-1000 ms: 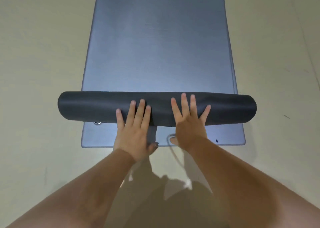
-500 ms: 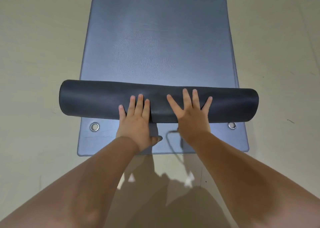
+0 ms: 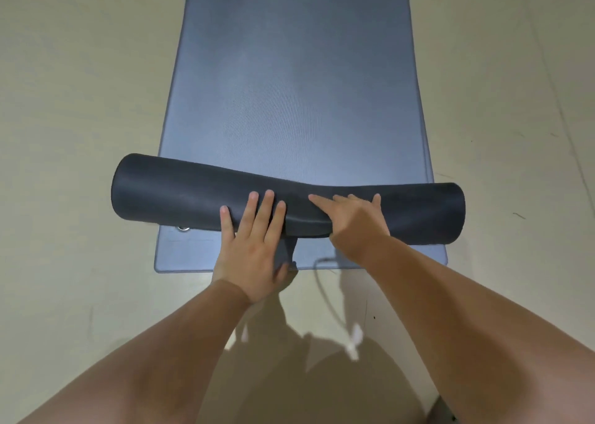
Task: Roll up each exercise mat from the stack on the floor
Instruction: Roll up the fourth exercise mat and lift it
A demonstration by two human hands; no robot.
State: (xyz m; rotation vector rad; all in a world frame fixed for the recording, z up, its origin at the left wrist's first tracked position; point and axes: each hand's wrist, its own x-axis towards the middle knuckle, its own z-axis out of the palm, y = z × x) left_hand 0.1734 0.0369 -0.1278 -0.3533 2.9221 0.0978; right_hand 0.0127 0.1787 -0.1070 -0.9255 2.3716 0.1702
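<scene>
Beige floor (image 3: 80,101), blue mat (image 3: 296,85) lying flat, dark roll (image 3: 180,195) across its near end, left hand (image 3: 254,246) and right hand (image 3: 354,217) pressed flat on roll, fingers spread, grip open

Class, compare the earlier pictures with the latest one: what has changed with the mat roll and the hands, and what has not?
The roll has gone from straight to skewed, its left end farther forward, with a dent in the middle. The right hand has changed from flat, spread fingers to curled ones pressing into it. The left hand still lies flat on the roll. The flat mat underneath stays put.
</scene>
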